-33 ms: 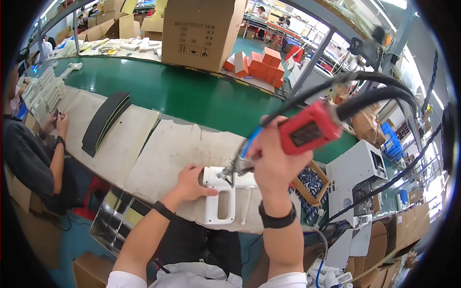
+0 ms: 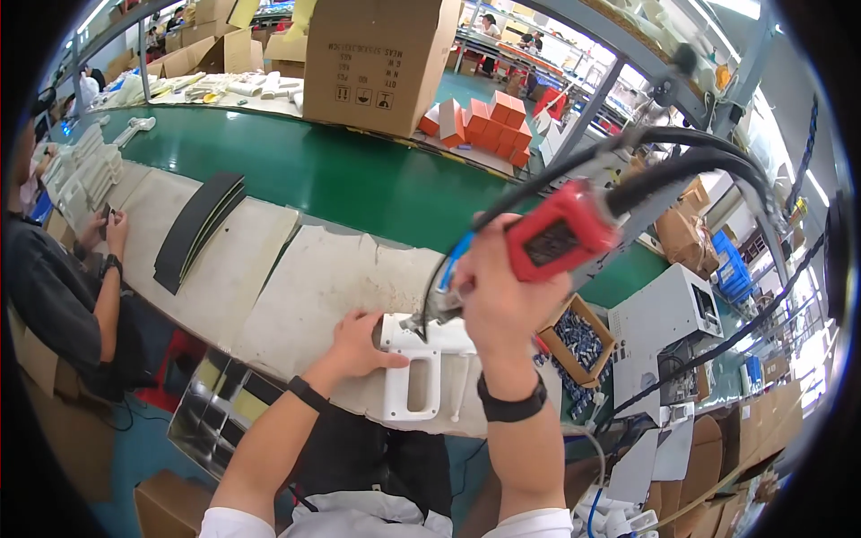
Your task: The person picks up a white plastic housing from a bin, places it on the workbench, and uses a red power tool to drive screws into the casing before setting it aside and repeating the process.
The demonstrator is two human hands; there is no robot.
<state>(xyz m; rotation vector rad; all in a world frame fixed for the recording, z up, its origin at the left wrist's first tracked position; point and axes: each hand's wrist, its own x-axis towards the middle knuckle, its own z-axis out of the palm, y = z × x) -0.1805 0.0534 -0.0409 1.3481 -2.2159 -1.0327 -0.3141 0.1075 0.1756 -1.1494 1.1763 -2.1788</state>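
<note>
A white plastic housing with a looped handle (image 2: 389, 394) lies on the work surface in front of me. My left hand (image 2: 356, 348) grips its left side, the thumb resting over the top of the handle. In my right hand (image 2: 509, 300) is a red powered screwdriver (image 2: 558, 235), held at a tilt with a black hose running from its upper end. The metal nose of the tool (image 2: 439, 309) hangs over the upper part of the housing; whether its tip touches a screw cannot be made out. A thin white rod-like part (image 2: 457, 394) lies right of the handle.
An open box of small dark-blue parts (image 2: 583, 345) stands to the right, beside a white machine (image 2: 664, 323). Stacked dark foam strips (image 2: 193, 233) lie at left, near a co-worker (image 2: 67, 296). Beyond runs a green belt (image 2: 296, 170) with a big carton (image 2: 377, 67) behind it.
The screwdriver and my right hand have shifted a little to the left, its nose moving left over the housing. My left hand and the housing stay in place.
</note>
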